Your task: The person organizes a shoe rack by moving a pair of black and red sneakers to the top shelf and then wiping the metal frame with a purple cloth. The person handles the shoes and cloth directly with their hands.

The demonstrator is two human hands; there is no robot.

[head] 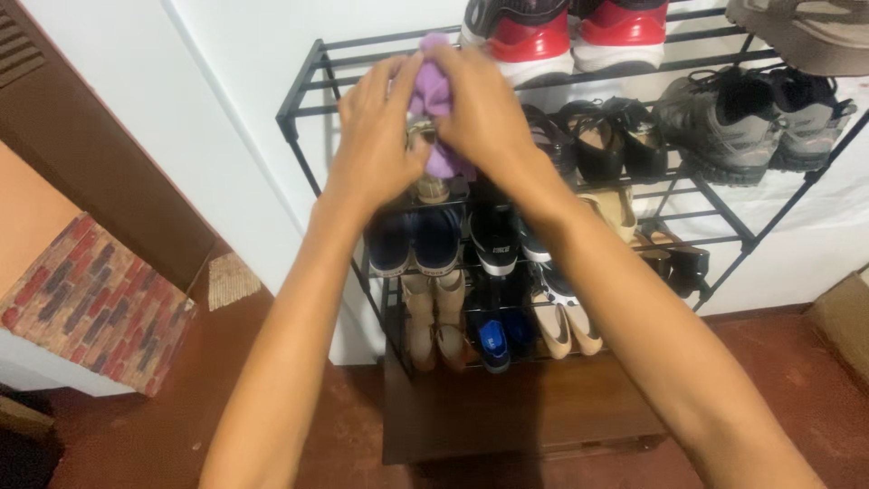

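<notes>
Both of my hands are raised in front of a black metal shoe rack (303, 95). My right hand (480, 113) grips a purple cloth (434, 95) and presses it against a small object held in my left hand (376, 136). That object (431, 186) is mostly hidden by my fingers; its beige lower end pokes out below my hands. It looks like a shoe, though I cannot tell for sure.
The rack holds red-and-white sneakers (561, 36) on top, grey trainers (751, 122) and black shoes (615, 136) below, and blue (412, 240), black and beige pairs lower down. A dark wooden bench (525, 407) stands under it. A brick-patterned ledge (95, 303) is at left, a cardboard box (846, 317) at right.
</notes>
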